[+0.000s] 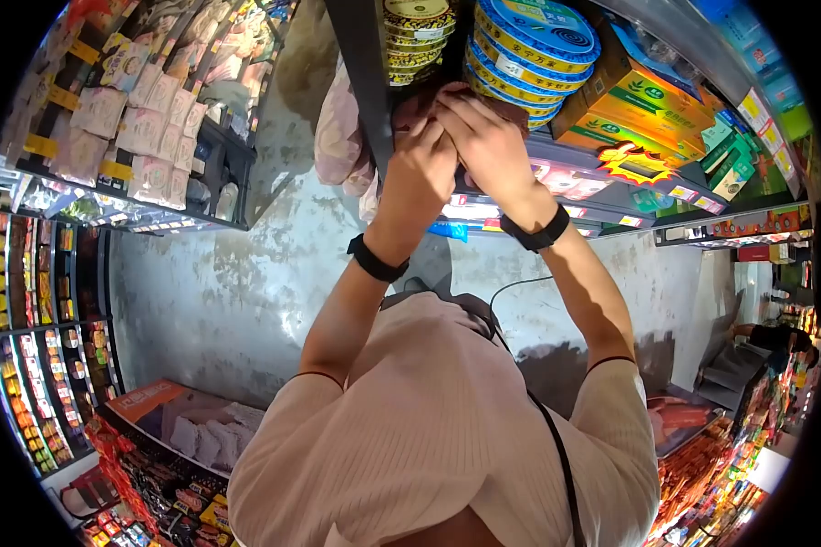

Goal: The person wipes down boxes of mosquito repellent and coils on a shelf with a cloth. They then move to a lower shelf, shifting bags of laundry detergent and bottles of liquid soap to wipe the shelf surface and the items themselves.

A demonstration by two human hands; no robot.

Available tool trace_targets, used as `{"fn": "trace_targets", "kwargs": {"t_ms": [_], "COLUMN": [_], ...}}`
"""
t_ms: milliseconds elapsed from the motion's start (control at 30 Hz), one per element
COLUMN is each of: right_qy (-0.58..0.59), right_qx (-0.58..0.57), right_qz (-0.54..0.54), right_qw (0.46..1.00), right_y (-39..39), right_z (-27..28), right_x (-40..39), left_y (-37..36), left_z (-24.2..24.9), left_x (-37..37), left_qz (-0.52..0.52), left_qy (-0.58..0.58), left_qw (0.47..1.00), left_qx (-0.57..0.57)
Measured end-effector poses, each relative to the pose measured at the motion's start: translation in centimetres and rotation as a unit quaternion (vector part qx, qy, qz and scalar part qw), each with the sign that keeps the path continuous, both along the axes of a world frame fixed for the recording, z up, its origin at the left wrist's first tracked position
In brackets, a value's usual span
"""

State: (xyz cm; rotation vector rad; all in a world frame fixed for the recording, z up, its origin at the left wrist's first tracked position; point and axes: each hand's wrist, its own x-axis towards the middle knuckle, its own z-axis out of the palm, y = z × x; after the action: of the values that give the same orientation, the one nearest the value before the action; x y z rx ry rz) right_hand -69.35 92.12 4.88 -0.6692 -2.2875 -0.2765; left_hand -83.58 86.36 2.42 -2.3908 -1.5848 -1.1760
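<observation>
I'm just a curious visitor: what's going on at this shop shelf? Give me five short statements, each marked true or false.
1. The left hand and right hand are close together at a brown item. True.
2. Only one wrist has a band. False: each wrist wears a black band.
3. The blue round packs are stacked. True.
4. The orange boxes stand left of the blue round packs. False: the orange boxes are to their right.
5. A spiky sign shows below the orange boxes. True.

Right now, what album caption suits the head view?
Left hand and right hand meet at a brown item beside stacked blue packages.
</observation>
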Motion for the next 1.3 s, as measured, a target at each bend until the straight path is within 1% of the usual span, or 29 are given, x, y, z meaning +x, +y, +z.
{"fn": "trace_targets", "kwargs": {"t_ms": [33,100,133,167,233,267,300,367,400,433,500,533,567,600,633,667,700,767,800,833,900,967,1033,1067,1133,1167,1233,1267,1300], "right_qy": [0.000,-0.008,0.024,0.024,0.018,0.033,0.033,-0.004,0.014,0.014,-0.006,-0.038,-0.039,-0.056,-0.074,-0.074,-0.076,-0.044,-0.029,-0.029,-0.040,-0.036,-0.058,-0.058,-0.095,-0.093,-0.060,-0.059,-0.036], "right_qx": [-0.004,-0.186,-0.191,-0.193,-0.324,-0.308,-0.309,-0.362,-0.255,-0.256,-0.190,-0.179,-0.179,-0.178,-0.174,-0.166,-0.167,-0.156,-0.170,-0.170,-0.135,-0.130,-0.147,-0.149,-0.211,-0.210,-0.167,-0.166,-0.126], "right_qz": [0.004,-0.025,0.001,0.001,0.026,0.061,0.060,0.052,0.067,0.066,-0.014,-0.088,-0.085,-0.140,-0.195,-0.196,-0.194,-0.071,-0.022,-0.020,0.026,0.030,-0.042,-0.043,-0.181,-0.181,-0.092,-0.093,-0.029], "right_qw": [1.000,0.982,0.981,0.981,0.945,0.949,0.949,0.931,0.964,0.964,0.982,0.979,0.979,0.972,0.962,0.964,0.964,0.984,0.985,0.985,0.990,0.990,0.987,0.986,0.956,0.956,0.980,0.980,0.991], "right_y": [-0.2,-0.3,0.0,0.0,0.2,0.6,0.7,1.0,1.3,1.0,-0.5,-1.0,-1.2,-1.5,-1.6,-1.4,-1.3,-0.8,-0.2,0.1,0.6,0.1,-0.7,-0.9,-1.2,-1.0,-0.6,-0.1,0.5], "right_z": [0.0,0.7,0.9,1.4,2.3,2.0,2.0,2.3,1.3,1.3,1.4,1.1,1.1,1.1,1.0,0.7,0.9,1.5,1.0,0.9,0.9,1.0,1.3,1.3,1.2,1.2,1.1,0.8,0.2], "right_x": [-0.5,-1.1,-1.4,-1.7,-2.4,-2.9,-3.2,-3.7,-3.6,-3.5,-3.5,-3.6,-3.7,-3.8,-4.0,-4.3,-4.5,-4.8,-5.1,-5.2,-4.7,-4.4,-4.1,-4.0,-4.0,-4.0,-3.7,-3.8,-4.1], "left_y": [-0.4,-1.0,-1.4,-1.9,-2.8,-3.0,-3.3,-4.3,-4.9,-5.4,-6.1,-6.5,-6.7,-6.9,-7.0,-7.1,-7.1,-6.7,-6.5,-6.5,-6.3,-6.3,-6.2,-6.3,-6.4,-6.4,-6.5,-6.3,-6.0], "left_z": [-0.2,-0.4,-0.6,-0.7,-0.7,-1.2,-1.6,-2.2,-2.5,-2.9,-3.5,-3.7,-3.8,-3.8,-3.5,-3.1,-2.7,-1.9,-2.4,-2.2,-1.6,-1.6,-1.2,-1.0,-0.6,-0.6,-0.5,-0.8,-1.2], "left_x": [0.0,0.2,0.0,-0.1,-0.3,-0.6,-0.7,-0.6,-0.5,-0.5,-0.8,-1.0,-1.4,-1.6,-1.9,-2.1,-2.3,-2.8,-3.0,-3.0,-2.8,-2.5,-1.9,-1.6,-1.4,-1.4,-1.4,-1.5,-1.7], "left_qz": [0.004,0.027,0.031,0.031,0.029,0.031,0.030,0.053,0.052,0.042,0.033,0.041,0.050,0.054,0.063,0.072,0.075,0.057,0.050,0.052,0.062,0.060,0.062,0.062,0.059,0.059,0.048,0.047,0.054], "left_qy": [0.000,-0.017,-0.008,-0.008,-0.142,-0.151,-0.151,-0.220,-0.221,-0.238,-0.255,-0.278,-0.301,-0.301,-0.317,-0.334,-0.335,-0.312,-0.301,-0.301,-0.264,-0.255,-0.233,-0.233,-0.244,-0.243,-0.253,-0.253,-0.226], "left_qw": [1.000,0.998,0.999,0.999,0.989,0.988,0.988,0.974,0.974,0.970,0.966,0.959,0.952,0.952,0.946,0.940,0.939,0.948,0.952,0.952,0.962,0.965,0.970,0.970,0.966,0.967,0.964,0.965,0.972], "left_qx": [-0.004,0.051,0.041,0.038,-0.027,0.008,0.007,-0.008,-0.010,-0.010,-0.011,-0.023,-0.034,-0.035,-0.013,0.010,0.009,0.026,0.019,0.020,-0.020,-0.024,-0.020,-0.023,-0.053,-0.052,-0.057,-0.057,-0.027]}}
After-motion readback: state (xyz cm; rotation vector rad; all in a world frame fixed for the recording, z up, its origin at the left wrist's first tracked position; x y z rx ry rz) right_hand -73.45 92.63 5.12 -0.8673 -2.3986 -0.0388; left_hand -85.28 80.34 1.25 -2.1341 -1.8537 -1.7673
